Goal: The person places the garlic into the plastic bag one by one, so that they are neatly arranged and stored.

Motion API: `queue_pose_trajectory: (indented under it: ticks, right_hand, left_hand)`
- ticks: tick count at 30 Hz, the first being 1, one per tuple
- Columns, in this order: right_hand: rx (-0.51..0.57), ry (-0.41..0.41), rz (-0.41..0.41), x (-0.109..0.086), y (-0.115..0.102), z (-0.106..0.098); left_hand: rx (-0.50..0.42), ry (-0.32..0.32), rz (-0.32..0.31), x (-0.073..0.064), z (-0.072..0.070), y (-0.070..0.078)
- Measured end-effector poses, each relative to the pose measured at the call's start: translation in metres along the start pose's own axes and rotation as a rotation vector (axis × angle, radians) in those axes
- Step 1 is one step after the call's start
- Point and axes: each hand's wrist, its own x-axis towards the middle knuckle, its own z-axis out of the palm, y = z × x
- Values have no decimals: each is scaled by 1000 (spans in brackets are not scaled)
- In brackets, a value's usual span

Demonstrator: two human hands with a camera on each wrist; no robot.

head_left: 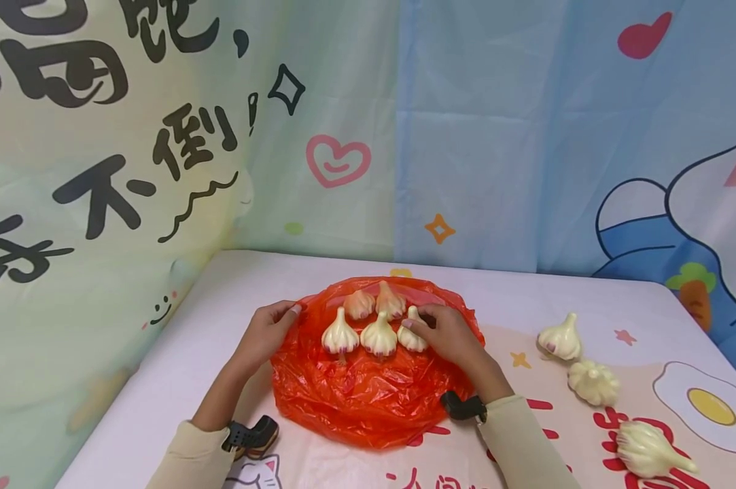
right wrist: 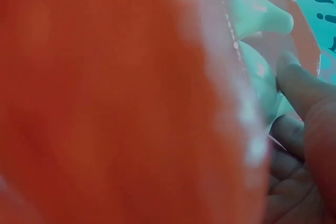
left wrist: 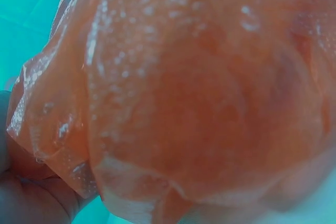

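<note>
A crumpled red plastic bag (head_left: 361, 401) lies on the table with several garlic bulbs in its mouth. My left hand (head_left: 271, 334) pinches the bag's left rim between thumb and fingers; in the left wrist view, the bag film (left wrist: 199, 103) hides most of that hand. At the bag's right side, my right hand (head_left: 452, 333) holds a garlic bulb (head_left: 412, 338) by thumb and fingers, also visible in the right wrist view as a pale bulb (right wrist: 260, 80). Beside it sit two more bulbs, a middle one (head_left: 378, 336) and a left one (head_left: 340, 334). Two reddish-tinted bulbs (head_left: 359, 305) lie behind them.
To the right on the printed tablecloth (head_left: 496, 435) lie three loose garlic bulbs: a far one (head_left: 561, 338), a middle one (head_left: 593, 382) and a near one (head_left: 649, 449). A patterned curtain (head_left: 471, 136) hangs behind the table. Each wrist wears a black camera.
</note>
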Motion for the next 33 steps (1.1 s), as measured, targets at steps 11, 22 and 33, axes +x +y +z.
queue_pose_trajectory:
  ticks: [11, 22, 33]
  right_hand:
    - [46, 1, -54, -4, 2, -5]
    - [117, 33, -90, -13, -1, -18]
    - [244, 27, -61, -30, -1, -42]
  left_hand:
    - [-7, 8, -3, 0, 0, -3]
    - [-23, -2, -18, 2, 0, -5]
    - [-32, -5, -7, 1, -4, -5]
